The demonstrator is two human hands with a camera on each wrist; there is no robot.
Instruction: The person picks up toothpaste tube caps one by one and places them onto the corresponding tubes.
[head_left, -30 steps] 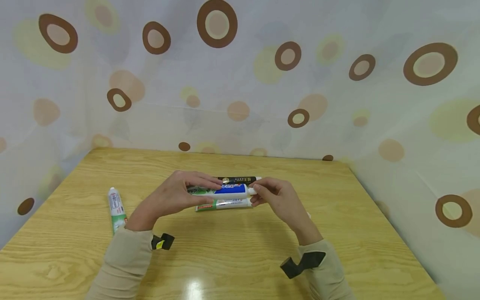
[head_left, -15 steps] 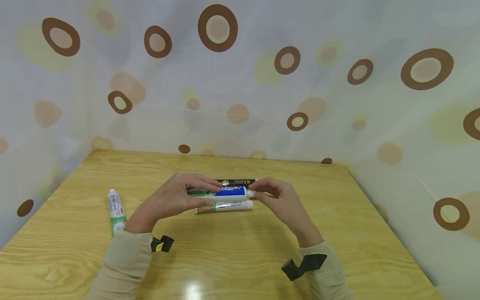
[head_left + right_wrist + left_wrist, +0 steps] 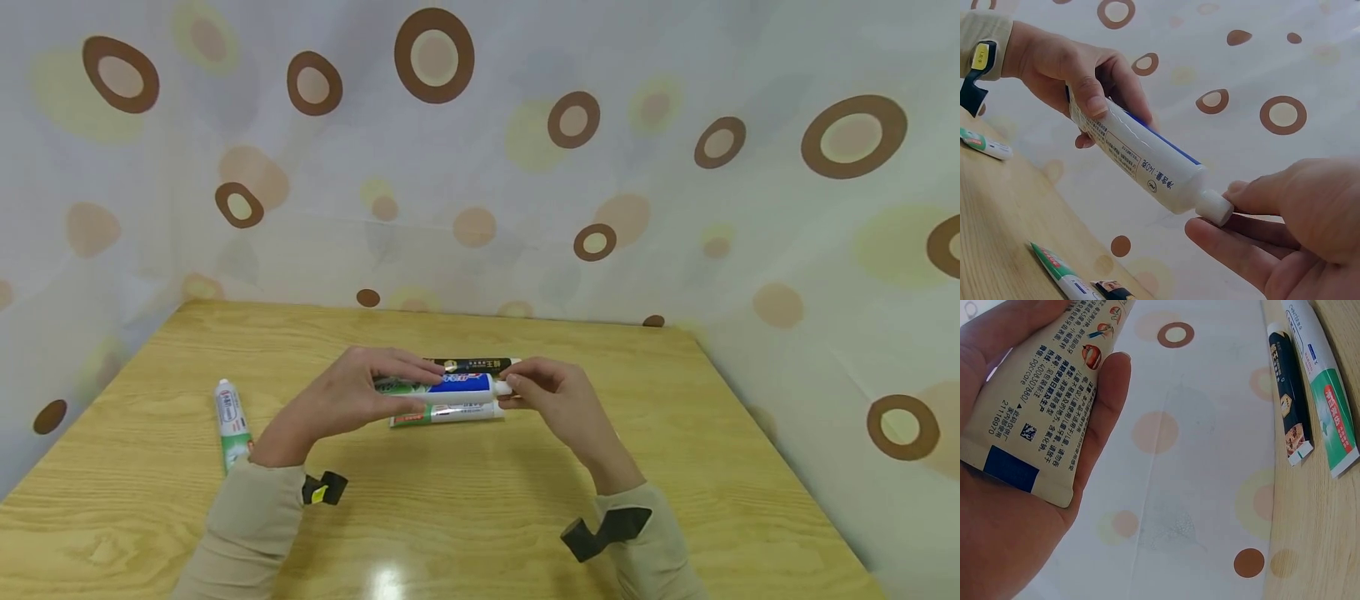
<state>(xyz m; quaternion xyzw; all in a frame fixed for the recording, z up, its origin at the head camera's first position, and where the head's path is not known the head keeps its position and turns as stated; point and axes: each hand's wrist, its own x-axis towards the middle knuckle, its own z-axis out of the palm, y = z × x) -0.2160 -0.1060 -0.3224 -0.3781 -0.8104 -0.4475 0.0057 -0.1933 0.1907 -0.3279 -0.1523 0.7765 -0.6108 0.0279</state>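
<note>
My left hand (image 3: 352, 387) holds a blue, white and green toothpaste tube (image 3: 465, 385) level above the table, fingers on the far side and thumb on the near side. In the left wrist view, the tube's flat crimped end (image 3: 1029, 469) lies against the palm, its back covered in small print. The right hand (image 3: 566, 408) pinches the tube's white cap (image 3: 1213, 207) between thumb and fingers. The cap sits on the tube's end; whether it is loose cannot be seen. Just below the held tube lie a black toothpaste tube (image 3: 480, 365) and a green-and-white toothpaste tube (image 3: 461, 412).
Another green-and-white tube (image 3: 231, 412) lies at the left of the wooden table (image 3: 450, 517), partly hidden by the left forearm. A patterned cloth (image 3: 480, 167) hangs behind the table and along its sides. Each sleeve carries a black wrist mount.
The right thumb and fingers have shifted on the cap, the thumb dipping lower half a second ago and now back up against it. The left hand and the tube stay nearly still.
</note>
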